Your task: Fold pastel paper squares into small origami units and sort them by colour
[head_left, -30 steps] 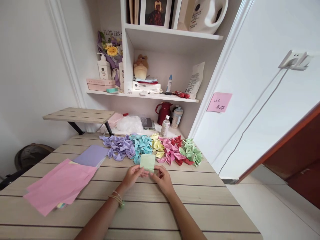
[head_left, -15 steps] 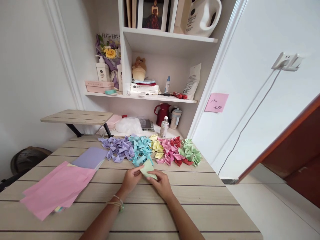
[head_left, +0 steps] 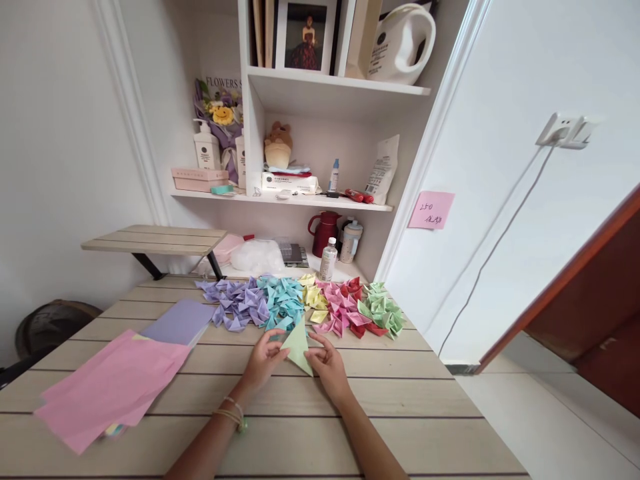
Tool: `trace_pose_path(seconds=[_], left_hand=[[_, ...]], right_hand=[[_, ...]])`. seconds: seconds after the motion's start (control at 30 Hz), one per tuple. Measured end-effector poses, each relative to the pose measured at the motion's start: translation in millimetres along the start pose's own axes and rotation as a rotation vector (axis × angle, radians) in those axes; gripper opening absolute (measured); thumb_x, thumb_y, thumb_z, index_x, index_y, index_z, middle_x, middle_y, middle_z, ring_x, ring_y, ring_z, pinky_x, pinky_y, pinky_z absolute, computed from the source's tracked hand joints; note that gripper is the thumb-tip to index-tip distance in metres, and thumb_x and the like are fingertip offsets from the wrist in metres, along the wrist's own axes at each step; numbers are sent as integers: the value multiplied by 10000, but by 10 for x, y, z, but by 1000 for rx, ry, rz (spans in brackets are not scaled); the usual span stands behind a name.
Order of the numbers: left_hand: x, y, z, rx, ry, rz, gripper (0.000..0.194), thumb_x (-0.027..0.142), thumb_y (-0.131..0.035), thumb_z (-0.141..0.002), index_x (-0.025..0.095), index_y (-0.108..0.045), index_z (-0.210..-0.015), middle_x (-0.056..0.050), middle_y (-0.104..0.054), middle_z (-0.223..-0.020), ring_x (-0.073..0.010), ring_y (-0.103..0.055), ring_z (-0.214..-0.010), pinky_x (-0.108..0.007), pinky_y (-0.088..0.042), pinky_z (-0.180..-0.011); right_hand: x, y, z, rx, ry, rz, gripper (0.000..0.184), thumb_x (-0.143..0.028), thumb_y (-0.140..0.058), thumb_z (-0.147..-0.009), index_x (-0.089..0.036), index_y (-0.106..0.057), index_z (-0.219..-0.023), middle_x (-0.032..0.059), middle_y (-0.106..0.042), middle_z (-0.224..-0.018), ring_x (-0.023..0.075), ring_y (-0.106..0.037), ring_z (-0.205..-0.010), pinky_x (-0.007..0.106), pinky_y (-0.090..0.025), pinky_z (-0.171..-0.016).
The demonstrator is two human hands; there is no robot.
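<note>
A pale green paper [head_left: 299, 344], folded into a triangle, lies on the wooden table [head_left: 390, 413] between my two hands. My left hand [head_left: 263, 361] pinches its left edge with fingers closed. Fingers pressed down, my right hand [head_left: 326, 364] holds its right edge. Just beyond the paper lies a row of several folded paper pieces: purple [head_left: 235, 303], blue [head_left: 283, 301], yellow [head_left: 315, 299], pink and red [head_left: 345, 308], green [head_left: 383, 309].
Loose pink sheets [head_left: 110, 387] and a purple paper stack [head_left: 181, 321] lie at my left. A shelf unit [head_left: 320, 93] holds bottles, a box, a red jug [head_left: 324, 230]. A small raised shelf [head_left: 155, 239] stands at back left. A pink note [head_left: 431, 209] sticks to the right wall.
The green paper went from a flat square held up to a folded triangle lying on the table. Both hands stayed on it and moved slightly toward me.
</note>
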State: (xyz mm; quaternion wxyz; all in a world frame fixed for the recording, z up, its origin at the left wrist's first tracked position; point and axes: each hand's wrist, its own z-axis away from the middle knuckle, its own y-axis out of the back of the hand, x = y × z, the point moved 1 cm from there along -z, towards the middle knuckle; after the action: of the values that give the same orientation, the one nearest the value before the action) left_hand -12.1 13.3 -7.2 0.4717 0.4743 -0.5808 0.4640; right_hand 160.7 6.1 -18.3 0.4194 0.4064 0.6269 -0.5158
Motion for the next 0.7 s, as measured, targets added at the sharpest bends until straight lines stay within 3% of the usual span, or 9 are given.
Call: trace_pose_path(seconds=[0.23, 0.43, 0.7], left_hand=[[-26, 20, -31, -39, 55, -22, 382, 420, -711, -618, 134, -633, -861, -59, -684, -690, -168, -618, -602, -258, -450, -579], [-18, 44, -43, -53, 69, 8, 393, 474, -703, -609, 138, -655, -808, -59, -687, -722, -167, -606, -642, -262, -452, -617], [13, 18, -19, -126, 108, 38, 373, 450, -705, -622, 138, -651, -820, -63, -686, -746, -174, -604, -669, -270, -450, -647]], right_hand=[[25, 41, -11, 72, -63, 27, 482, -348, -809, -504, -159, -607, -898, 10, -654, -581, 153, -560, -498, 249, -412, -481], [4, 6, 9, 3, -135, -152, 635, -320, -816, -503, -185, -573, -1074, -50, -587, -521, 140, -561, -515, 269, -445, -566], [-81, -24, 78, -40, -226, -304, 526, -336, -802, -542, -193, -608, -1009, -31, -594, -580, 158, -604, -595, 319, -472, -680]])
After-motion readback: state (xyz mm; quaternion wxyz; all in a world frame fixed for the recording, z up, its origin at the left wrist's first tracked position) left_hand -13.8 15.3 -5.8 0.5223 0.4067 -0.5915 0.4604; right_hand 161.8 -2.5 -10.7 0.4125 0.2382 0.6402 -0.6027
